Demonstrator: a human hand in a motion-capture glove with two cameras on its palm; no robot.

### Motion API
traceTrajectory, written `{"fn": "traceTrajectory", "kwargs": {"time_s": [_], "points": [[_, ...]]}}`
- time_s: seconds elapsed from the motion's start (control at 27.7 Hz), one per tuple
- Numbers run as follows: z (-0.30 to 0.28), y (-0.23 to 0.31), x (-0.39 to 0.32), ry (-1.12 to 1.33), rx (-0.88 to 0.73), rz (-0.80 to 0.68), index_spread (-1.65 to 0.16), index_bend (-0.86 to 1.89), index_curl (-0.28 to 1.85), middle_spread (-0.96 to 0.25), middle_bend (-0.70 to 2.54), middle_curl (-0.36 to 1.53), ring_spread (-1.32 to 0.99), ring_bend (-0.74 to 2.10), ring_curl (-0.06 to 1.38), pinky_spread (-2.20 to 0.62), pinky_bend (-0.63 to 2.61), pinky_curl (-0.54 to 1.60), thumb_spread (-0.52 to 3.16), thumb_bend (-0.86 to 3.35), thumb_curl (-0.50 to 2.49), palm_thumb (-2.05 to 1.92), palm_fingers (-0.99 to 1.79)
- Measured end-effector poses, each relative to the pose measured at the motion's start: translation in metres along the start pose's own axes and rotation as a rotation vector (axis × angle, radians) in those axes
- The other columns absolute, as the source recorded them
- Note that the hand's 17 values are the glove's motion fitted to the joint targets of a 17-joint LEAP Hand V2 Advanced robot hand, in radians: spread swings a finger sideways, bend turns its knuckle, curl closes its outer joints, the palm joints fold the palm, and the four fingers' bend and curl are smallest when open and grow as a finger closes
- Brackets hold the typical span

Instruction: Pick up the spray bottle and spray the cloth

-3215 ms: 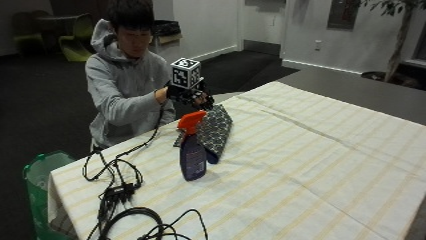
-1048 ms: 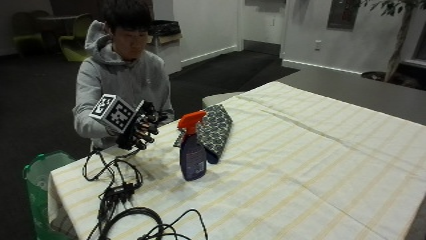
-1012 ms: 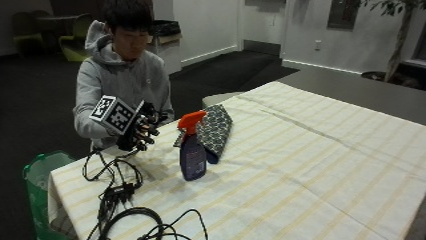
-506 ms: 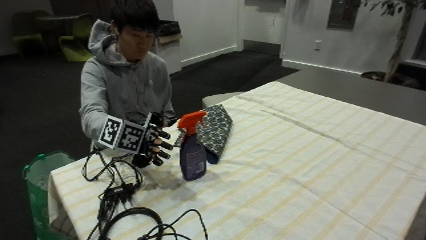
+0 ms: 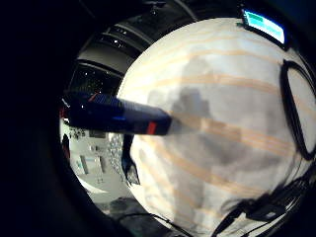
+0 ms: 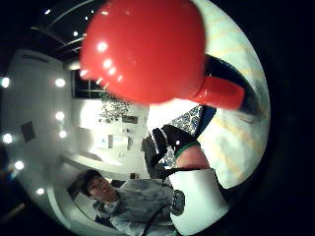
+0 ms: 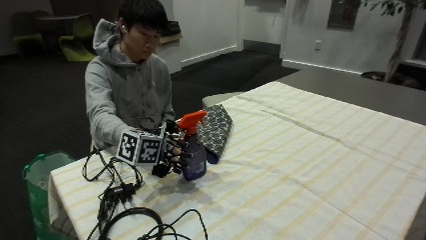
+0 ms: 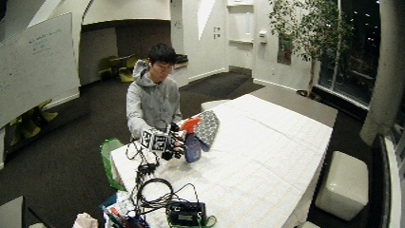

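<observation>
Nearest to me, a tangle of black cables (image 7: 126, 210) lies on the counter's (image 7: 319, 165) near corner, which is covered with a pale cloth with faint yellow stripes. Just past the cables, my gloved right hand (image 7: 170, 155) is at the spray bottle (image 7: 193, 155), its fingers against the bottle's side; I cannot tell whether they wrap around it. The bottle stands upright on the counter, long axis vertical, blue body below and orange trigger head (image 7: 191, 120) on top. The nozzle points away from the person, toward the far side of the counter. In the thumb side palm view the orange head (image 6: 147, 49) fills much of the frame, so it is very close to my palm; the little finger side palm view shows the blue body (image 5: 118, 116) lying across the striped covering.

Just beside the bottle, on its far side, the patterned cloth (image 7: 214, 131) lies folded near the counter edge, dark blue with a light print. I cannot tell whether bottle and cloth touch.

The person in a grey hoodie (image 7: 126, 95) sits at that edge. A green bin (image 7: 40, 175) stands beside the counter corner. Beyond the cloth the covered counter runs wide toward the far end. In the wide view there is dark floor, a whiteboard (image 8: 34, 66), a white stool (image 8: 342, 183) and an indoor tree (image 8: 310, 28) by the windows.
</observation>
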State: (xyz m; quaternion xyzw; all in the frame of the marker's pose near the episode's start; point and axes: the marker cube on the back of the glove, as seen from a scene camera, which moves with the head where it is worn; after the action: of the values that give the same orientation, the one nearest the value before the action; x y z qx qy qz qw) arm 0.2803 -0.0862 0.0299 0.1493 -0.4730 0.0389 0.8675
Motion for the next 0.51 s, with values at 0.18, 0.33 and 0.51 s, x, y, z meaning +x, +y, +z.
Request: {"fn": "traceTrajectory", "kwargs": {"time_s": [0.18,0.33,0.51], "points": [[0.013,-0.015,-0.004,-0.154,0.025,-0.017,-0.40,0.11,0.13,-0.05,0.21,0.32,0.02,0.28,0.25,0.25,0.52,0.33,0.91,-0.02,0.33,0.65,-0.05],[0.019,-0.025,-0.006,-0.202,0.026,-0.018,-0.39,0.12,0.14,-0.06,0.21,0.32,0.01,0.30,0.26,0.25,0.51,0.34,0.90,-0.02,0.33,0.67,0.00],[0.030,-0.027,-0.007,-0.184,-0.004,-0.015,-0.39,0.12,0.14,-0.06,0.23,0.33,-0.01,0.34,0.27,0.24,0.51,0.33,0.89,-0.03,0.33,0.68,0.04]]}}
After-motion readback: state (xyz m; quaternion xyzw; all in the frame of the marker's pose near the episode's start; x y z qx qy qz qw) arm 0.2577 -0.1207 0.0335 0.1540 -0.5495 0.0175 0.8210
